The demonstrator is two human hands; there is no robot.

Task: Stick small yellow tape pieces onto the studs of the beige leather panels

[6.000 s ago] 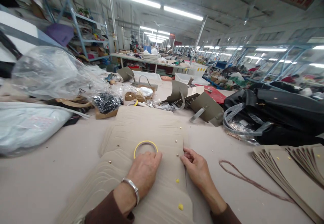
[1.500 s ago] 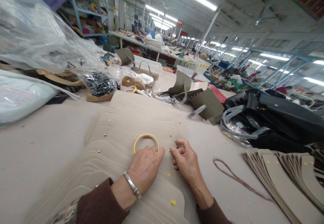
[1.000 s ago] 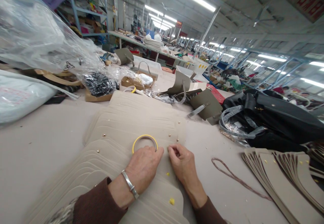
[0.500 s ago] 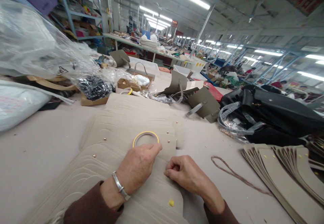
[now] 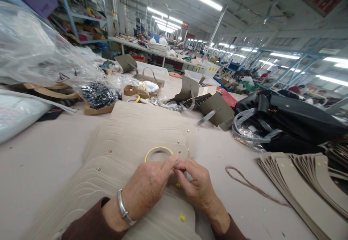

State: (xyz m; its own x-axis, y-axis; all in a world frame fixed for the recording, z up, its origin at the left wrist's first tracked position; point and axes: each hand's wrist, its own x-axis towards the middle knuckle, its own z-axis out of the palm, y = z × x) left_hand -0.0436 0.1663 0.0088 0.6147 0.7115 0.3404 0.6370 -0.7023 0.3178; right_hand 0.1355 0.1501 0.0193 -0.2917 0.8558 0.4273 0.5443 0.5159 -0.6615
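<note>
Pinching their fingertips together, the left hand point(image 5: 145, 191) and right hand point(image 5: 197, 184) meet closed above a stack of beige leather panels point(image 5: 136, 138) studded with gold rivets; anything held between the fingers is too small to tell. A yellow tape roll point(image 5: 158, 147) lies on the stack, just beyond the hands. To the right sit a brown cord point(image 5: 252, 187) and fanned taupe panels point(image 5: 299, 182). Farther off lie olive leather pieces point(image 5: 217, 109), a black bag point(image 5: 285, 115) and, far left, plastic sheeting point(image 5: 35, 48).

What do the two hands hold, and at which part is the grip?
The left hand and right hand meet at the fingertips above the beige leather panels; whether they pinch something small cannot be told.
</note>
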